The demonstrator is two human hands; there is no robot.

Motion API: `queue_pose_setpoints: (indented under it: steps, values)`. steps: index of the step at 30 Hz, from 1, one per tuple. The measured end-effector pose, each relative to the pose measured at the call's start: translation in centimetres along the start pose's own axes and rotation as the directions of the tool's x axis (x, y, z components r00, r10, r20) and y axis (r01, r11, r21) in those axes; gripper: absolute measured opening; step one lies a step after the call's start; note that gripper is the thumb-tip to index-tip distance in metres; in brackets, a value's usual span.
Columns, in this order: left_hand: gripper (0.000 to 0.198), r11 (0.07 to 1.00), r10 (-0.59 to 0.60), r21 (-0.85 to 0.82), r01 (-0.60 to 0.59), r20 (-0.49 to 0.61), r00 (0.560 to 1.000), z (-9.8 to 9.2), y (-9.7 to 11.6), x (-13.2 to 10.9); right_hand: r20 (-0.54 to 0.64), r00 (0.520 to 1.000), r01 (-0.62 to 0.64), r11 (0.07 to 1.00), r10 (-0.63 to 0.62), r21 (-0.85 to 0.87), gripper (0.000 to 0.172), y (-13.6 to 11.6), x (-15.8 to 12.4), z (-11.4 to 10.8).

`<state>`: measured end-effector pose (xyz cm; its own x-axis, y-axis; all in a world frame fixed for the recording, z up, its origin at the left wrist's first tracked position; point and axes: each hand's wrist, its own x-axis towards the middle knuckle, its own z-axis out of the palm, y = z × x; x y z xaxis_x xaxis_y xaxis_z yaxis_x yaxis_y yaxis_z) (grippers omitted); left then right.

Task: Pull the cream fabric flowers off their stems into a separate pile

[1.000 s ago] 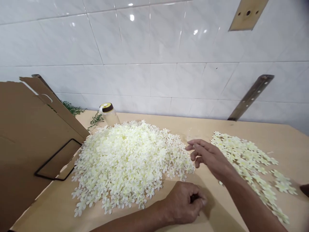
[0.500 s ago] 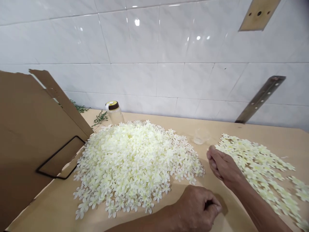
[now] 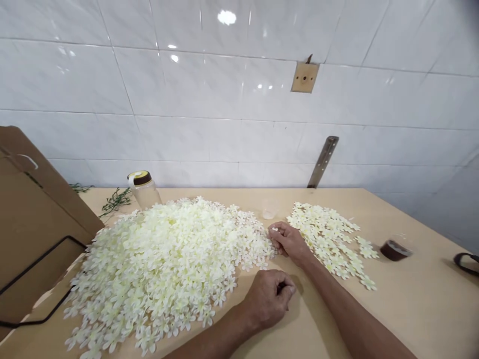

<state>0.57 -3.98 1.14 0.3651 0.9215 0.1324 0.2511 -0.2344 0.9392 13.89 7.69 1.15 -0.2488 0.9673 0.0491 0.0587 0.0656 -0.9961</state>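
Observation:
A broad heap of pale cream artificial flowers (image 3: pixel 175 254) covers the left and middle of the table. By its right edge my right hand (image 3: pixel 288 243) is closed in a pinch, a small white piece (image 3: pixel 274 229) showing at its fingertips, too small to name surely. Lower and closer to me, my left hand (image 3: pixel 269 296) is curled with thumb and index finger together. Whatever it may hold is hidden. A flatter spread of yellowish flowers (image 3: pixel 324 229) lies to the right of my right hand. Just behind that hand stands a small clear cup (image 3: pixel 268 213).
A clear bottle with a brown and yellow lid (image 3: pixel 144 189) stands behind the heap, beside green sprigs (image 3: pixel 116 201). Cardboard (image 3: pixel 37 209) and a black wire frame (image 3: pixel 41 269) border the left. A dark-filled cup (image 3: pixel 394 250) sits at right. A tiled wall (image 3: pixel 209 139) closes the back.
The view has swung right, bringing the dark-filled cup and the table's right edge into sight. My right hand has come to the heap's edge, with a white piece now showing. My left hand stays curled.

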Motion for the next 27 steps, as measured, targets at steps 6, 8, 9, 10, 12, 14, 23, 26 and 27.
queue_pose_setpoints:
  steps: [6,8,9,10,12,14,23,26,27]
  values:
    - [0.017,0.995,-0.04,-0.091,0.042,0.019,0.999,0.2,-0.3,-0.2,-0.002,1.0,-0.012,0.998,0.012,-0.055,0.047,0.6,-0.1,-0.3]
    - [0.017,0.994,-0.052,-0.096,0.055,0.032,0.998,0.1,-0.3,-0.2,-0.018,1.0,-0.015,0.999,0.014,-0.048,0.047,0.7,0.0,-0.3]
    - [0.017,0.994,-0.058,-0.09,0.061,0.037,0.998,0.1,-0.3,-0.1,-0.021,1.0,-0.015,0.999,0.014,-0.041,0.048,0.7,0.1,-0.3]
    - [0.017,0.994,-0.064,-0.082,0.067,0.039,0.997,0.1,-0.2,-0.1,-0.02,1.0,-0.013,0.999,0.012,-0.032,0.048,0.6,0.1,-0.2]
    - [0.018,0.995,-0.072,-0.068,0.075,0.037,0.997,0.0,-0.1,-0.1,-0.008,1.0,0.001,1.0,-0.002,-0.011,0.046,0.3,0.0,-0.1]
    - [0.018,0.995,-0.074,-0.057,0.076,0.031,0.997,0.0,0.0,-0.1,0.003,1.0,0.029,1.0,-0.029,0.008,0.04,0.0,-0.1,-0.1]
    - [0.02,0.993,-0.104,-0.054,0.105,0.019,0.994,0.2,0.1,-0.2,0.01,0.999,0.04,0.997,-0.04,0.068,0.043,0.1,0.1,-0.2]
    - [0.022,0.991,-0.121,-0.061,0.122,0.021,0.992,0.2,0.1,-0.2,0.013,1.0,0.022,0.995,-0.024,0.1,0.047,0.2,0.2,-0.4]
    - [0.023,0.99,-0.124,-0.065,0.125,0.016,0.992,0.2,0.0,-0.1,0.013,1.0,0.019,0.993,-0.021,0.12,0.048,0.2,0.2,-0.4]
